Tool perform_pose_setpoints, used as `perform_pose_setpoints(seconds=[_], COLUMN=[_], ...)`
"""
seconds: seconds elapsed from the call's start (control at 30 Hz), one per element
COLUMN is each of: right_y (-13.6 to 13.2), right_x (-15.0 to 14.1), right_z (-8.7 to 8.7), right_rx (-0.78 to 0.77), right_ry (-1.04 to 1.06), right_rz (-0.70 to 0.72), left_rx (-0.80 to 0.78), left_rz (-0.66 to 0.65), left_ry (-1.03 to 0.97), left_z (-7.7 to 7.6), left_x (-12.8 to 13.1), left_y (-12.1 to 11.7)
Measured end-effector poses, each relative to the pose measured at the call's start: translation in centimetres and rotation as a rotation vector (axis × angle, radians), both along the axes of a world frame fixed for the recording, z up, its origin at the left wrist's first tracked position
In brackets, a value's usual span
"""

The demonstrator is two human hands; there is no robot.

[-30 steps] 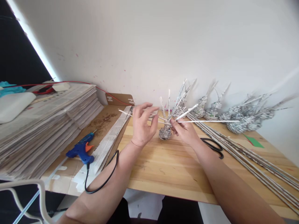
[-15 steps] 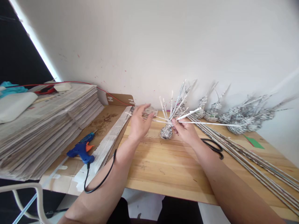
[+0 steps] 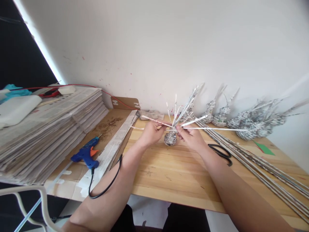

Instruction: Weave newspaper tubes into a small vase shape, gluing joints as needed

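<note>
A small woven newspaper gourd point(image 3: 170, 138) sits between my hands above the wooden table, its round base down and several paper sticks fanning out of its top. My right hand point(image 3: 189, 134) pinches the neck of the gourd, thumb on the crossing sticks. From the left, my left hand point(image 3: 154, 130) has its fingers closed on a paper stick point(image 3: 154, 120) close to the neck. One long thin paper stick point(image 3: 217, 129) runs out to the right past my right hand. The fingertips partly hide the neck.
Finished-looking woven gourds point(image 3: 220, 114) line the wall at the right. Long paper sticks point(image 3: 241, 153) lie beside black-handled scissors point(image 3: 220, 152). A blue glue gun point(image 3: 85, 154) rests on cardboard at the left, near newspaper strips point(image 3: 116, 141) and a tall newspaper stack point(image 3: 79, 119).
My left hand has moved right and down to the neck, its spread fingers closing on a paper stick. My right hand keeps its pinch; the gourd has tilted slightly.
</note>
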State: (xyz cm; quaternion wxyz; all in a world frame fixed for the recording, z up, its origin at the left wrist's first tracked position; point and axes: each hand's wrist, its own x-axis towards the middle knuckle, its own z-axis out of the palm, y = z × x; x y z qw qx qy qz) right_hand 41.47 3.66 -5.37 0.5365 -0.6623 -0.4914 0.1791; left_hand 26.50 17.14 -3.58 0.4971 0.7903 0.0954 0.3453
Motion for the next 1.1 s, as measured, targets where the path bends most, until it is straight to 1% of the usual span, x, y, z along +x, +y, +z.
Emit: perform_pose_setpoints(seconds=[0.1, 0.17, 0.27, 0.33, 0.43, 0.5, 0.6, 0.7, 0.83, 0.9, 0.97, 1.03, 1.1], right_y=[-0.1, -0.2, -0.4, -0.5, -0.5, -0.5, -0.4, -0.4, -0.5, -0.6, -0.6, -0.7, -0.8], right_x=[0.0, -0.2, -0.4, -0.5, -0.6, -0.6, -0.8, -1.1, -1.5, -1.4, -1.2, -0.9, -0.5], right_z=[0.1, 0.4, 0.9, 1.1, 1.3, 1.4, 1.5, 1.6, 1.9, 2.0, 2.2, 2.2, 2.2], right_rx=[-0.014, -0.024, -0.021, 0.003, 0.055, 0.081, 0.109, 0.115, 0.099, 0.094, 0.08, 0.059, 0.026], right_ry=[-0.068, -0.122, -0.229, -0.274, -0.296, -0.319, -0.356, -0.373, -0.362, -0.345, -0.32, -0.279, -0.223], right_rz=[0.026, 0.044, 0.067, 0.071, 0.083, 0.103, 0.143, 0.165, 0.173, 0.183, 0.208, 0.235, 0.249], left_rx=[0.053, 0.125, 0.337, 0.445, 0.526, 0.53, 0.426, 0.235, 0.02, -0.113, -0.242, -0.306, -0.3], left_rz=[-0.086, -0.113, -0.077, -0.031, 0.013, 0.028, 0.014, -0.075, -0.112, -0.171, -0.257, -0.327, -0.368], left_ry=[-0.012, -0.019, -0.025, -0.01, 0.017, 0.032, 0.087, 0.169, 0.167, 0.159, 0.18, 0.216, 0.244], left_z=[0.1, 0.2, 0.3, 0.2, 0.0, 0.0, 0.2, 0.6, 1.0, 1.1, 1.1, 1.1, 1.1], left_x=[-0.1, -0.3, -0.6, -0.7, -0.6, -0.5, -0.5, -0.5, -0.8, -0.9, -1.1, -1.2, -1.4], left_y=[0.0, 0.0, 0.0, 0.0, -0.1, -0.1, -0.1, -0.2, -0.4, -0.3, -0.2, 0.1, 0.3])
